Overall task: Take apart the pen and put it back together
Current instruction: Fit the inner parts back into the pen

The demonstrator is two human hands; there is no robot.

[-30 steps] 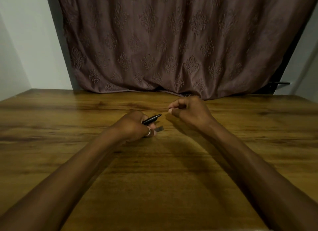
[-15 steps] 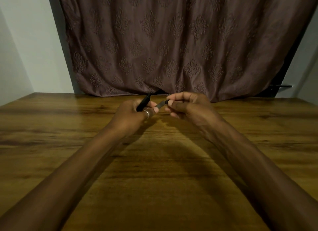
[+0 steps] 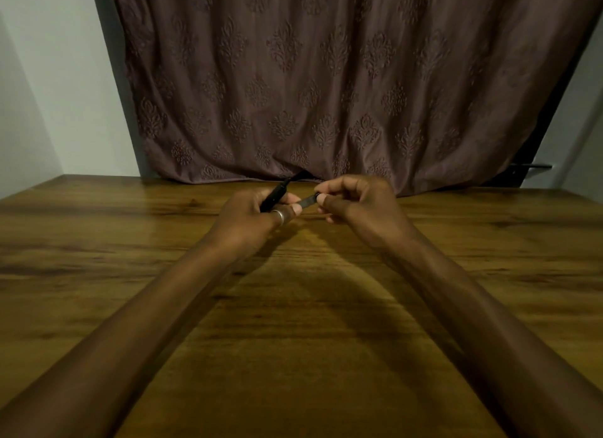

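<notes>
Now both hands (image 3: 254, 215) hold the pen parts (image 3: 307, 202) slightly higher than before.

No text, label, brand, number or sign can be read anywhere. The dark pen body (image 3: 275, 196) in the left hand (image 3: 257, 217) and the grey piece (image 3: 308, 202) pinched by the right hand (image 3: 355, 205) show no legible marking; the curtain (image 3: 326, 78) beyond the hands bears only ornamental motifs.
</notes>
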